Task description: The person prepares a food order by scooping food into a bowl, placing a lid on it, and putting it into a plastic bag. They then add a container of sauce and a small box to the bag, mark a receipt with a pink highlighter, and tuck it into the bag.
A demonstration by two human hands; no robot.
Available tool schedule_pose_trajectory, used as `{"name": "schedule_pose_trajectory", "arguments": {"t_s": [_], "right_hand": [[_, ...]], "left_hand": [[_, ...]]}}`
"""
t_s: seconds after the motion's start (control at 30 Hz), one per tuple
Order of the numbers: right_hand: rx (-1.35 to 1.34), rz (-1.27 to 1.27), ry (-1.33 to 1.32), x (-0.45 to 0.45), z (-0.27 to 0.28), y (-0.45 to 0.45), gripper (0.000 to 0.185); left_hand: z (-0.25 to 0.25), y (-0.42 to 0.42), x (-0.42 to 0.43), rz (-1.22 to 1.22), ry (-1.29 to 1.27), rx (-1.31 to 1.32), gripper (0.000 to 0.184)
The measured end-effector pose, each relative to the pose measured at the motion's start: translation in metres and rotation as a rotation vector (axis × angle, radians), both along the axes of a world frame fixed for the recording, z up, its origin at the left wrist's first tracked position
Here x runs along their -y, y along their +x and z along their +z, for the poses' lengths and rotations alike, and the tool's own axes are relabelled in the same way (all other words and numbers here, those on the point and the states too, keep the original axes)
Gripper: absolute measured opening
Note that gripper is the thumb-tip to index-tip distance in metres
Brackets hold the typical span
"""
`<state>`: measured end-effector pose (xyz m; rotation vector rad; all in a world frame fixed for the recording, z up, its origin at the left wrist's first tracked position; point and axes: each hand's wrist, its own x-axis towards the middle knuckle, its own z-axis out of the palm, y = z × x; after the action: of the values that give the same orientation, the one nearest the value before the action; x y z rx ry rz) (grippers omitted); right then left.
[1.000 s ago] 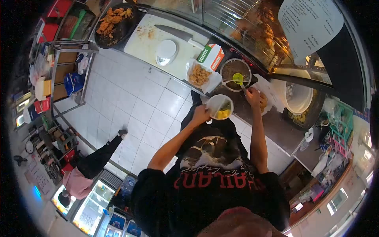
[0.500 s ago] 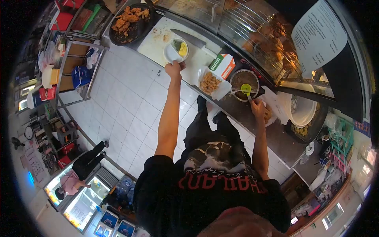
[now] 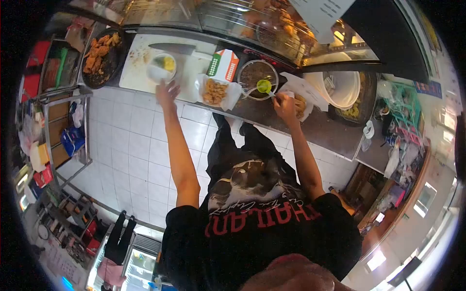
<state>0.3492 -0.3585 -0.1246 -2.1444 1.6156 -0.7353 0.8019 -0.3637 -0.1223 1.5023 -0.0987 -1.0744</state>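
Note:
My left hand (image 3: 167, 93), fingers spread and slightly blurred, is just in front of a round white divided bowl (image 3: 158, 74). A yellow wedge and something green lie in one part of the bowl, on a white cutting board (image 3: 133, 72). My right hand (image 3: 285, 105) is closed around the handle of a small yellow-green ladle (image 3: 264, 86). The ladle's head is over a round metal pot (image 3: 250, 75) of brown contents. Between my hands, fried pieces (image 3: 214, 92) fill a paper-lined tray. Other fried food (image 3: 300, 104) in white paper sits beside my right hand.
A knife (image 3: 172, 48) lies at the board's back edge. A black pan (image 3: 102, 60) of fried chicken stands far left. Behind the pot is a green, white and orange carton (image 3: 223, 64). A white bucket (image 3: 342, 89) is at right, below a glass display case (image 3: 233, 22). Another person (image 3: 111, 269) is lower left.
My left hand has let go of the white bowl and drawn back slightly, fingers now spread. My right hand still holds the ladle over the pot. The view has shifted.

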Motion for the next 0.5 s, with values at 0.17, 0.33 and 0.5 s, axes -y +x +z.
{"name": "schedule_pose_trajectory", "arguments": {"t_s": [0.17,0.33,0.5], "right_hand": [[-0.089,0.045,0.146,-0.005,0.034,0.0,0.009],[-0.325,0.172,-0.007,-0.006,0.033,0.015,0.017],[-0.358,0.46,-0.107,0.0,0.011,0.014,0.024]], "left_hand": [[0.015,-0.036,-0.059,0.022,-0.053,0.209,0.042],[0.016,-0.152,-0.109,-0.465,0.061,-0.039,0.029],[-0.028,-0.246,-0.104,-0.701,0.069,-0.339,0.04]]}}
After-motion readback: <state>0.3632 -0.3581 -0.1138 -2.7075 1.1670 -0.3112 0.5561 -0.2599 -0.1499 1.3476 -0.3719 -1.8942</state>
